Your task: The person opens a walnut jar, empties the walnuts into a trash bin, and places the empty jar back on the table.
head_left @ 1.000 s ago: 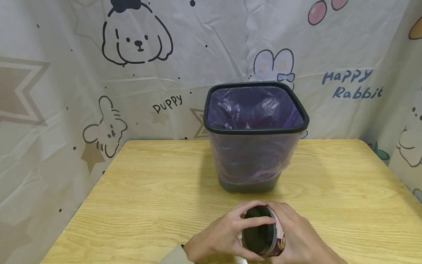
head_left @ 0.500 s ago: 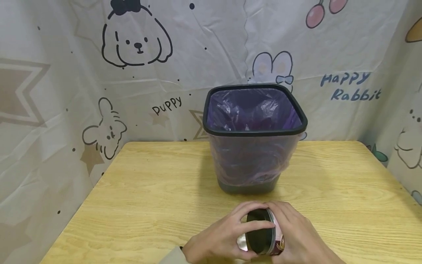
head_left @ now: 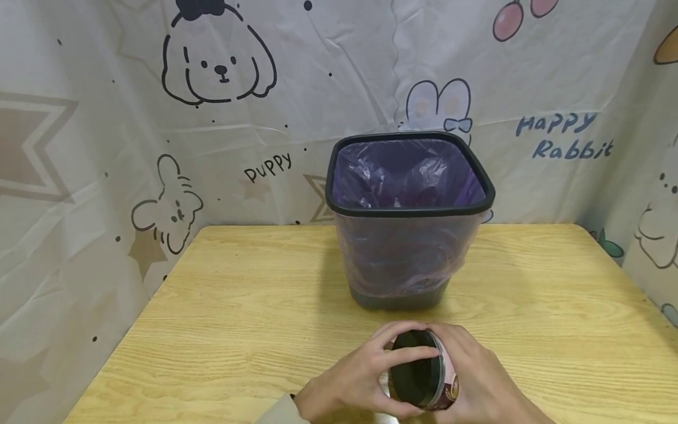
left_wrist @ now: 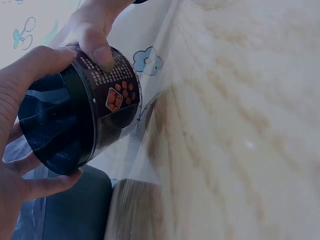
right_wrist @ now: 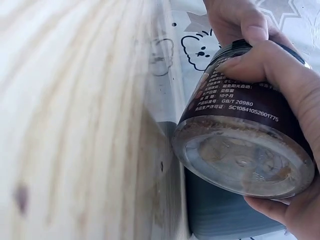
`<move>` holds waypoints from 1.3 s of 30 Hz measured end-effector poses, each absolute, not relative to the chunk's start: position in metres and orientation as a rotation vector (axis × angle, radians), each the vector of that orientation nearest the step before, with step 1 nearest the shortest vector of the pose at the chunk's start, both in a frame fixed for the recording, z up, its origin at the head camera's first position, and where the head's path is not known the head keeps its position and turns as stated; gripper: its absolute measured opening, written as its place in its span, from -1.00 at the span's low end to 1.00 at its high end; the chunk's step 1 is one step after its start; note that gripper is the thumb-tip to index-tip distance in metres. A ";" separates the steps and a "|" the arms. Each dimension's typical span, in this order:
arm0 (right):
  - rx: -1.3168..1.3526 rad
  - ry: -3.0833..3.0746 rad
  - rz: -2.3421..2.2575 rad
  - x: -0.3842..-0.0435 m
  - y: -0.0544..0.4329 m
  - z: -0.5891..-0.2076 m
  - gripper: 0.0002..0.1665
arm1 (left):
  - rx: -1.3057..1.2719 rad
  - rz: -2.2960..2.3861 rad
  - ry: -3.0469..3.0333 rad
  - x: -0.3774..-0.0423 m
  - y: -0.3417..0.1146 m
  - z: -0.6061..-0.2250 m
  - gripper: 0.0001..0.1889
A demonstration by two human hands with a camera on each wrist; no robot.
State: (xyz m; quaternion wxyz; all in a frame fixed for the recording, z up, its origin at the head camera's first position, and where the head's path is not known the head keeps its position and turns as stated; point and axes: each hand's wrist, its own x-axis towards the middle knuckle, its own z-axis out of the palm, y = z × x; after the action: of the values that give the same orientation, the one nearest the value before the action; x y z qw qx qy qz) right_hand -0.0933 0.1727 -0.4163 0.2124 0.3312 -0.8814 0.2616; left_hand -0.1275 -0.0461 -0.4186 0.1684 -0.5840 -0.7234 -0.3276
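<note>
A plastic jar (head_left: 449, 386) with a dark printed label and a black lid (head_left: 413, 386) lies tilted between both hands, low in the head view. Its lid faces left and up. My left hand (head_left: 362, 372) grips the lid, fingers spread around the rim; the left wrist view shows the lid (left_wrist: 57, 120) from close by. My right hand (head_left: 479, 377) holds the jar's body from the right. In the right wrist view the clear base of the jar (right_wrist: 240, 155) faces the camera, with brownish bits inside. Whether the jar touches the table cannot be told.
Behind the hands a dark trash bin (head_left: 410, 213), lined with a purple bag, stands on the wooden table (head_left: 238, 330). A cloth (head_left: 328, 53) printed with cartoon animals hangs behind the table and at both sides.
The jar tipped so the lid turned more leftward half a second ago, and is now back near its earlier tilt. Both hands keep their hold; the bin has not moved.
</note>
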 end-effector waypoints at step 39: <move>0.896 -2.424 0.581 -0.090 0.170 -0.417 0.34 | -1.611 -0.860 -2.133 -0.123 -0.048 -0.417 -0.05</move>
State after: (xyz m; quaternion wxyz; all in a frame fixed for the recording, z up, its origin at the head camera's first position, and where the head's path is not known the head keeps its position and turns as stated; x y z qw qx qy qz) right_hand -0.0905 0.1704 -0.4168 0.2440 0.3280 -0.8875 0.2126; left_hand -0.1226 -0.0481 -0.4169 0.1661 -0.5659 -0.7490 -0.3019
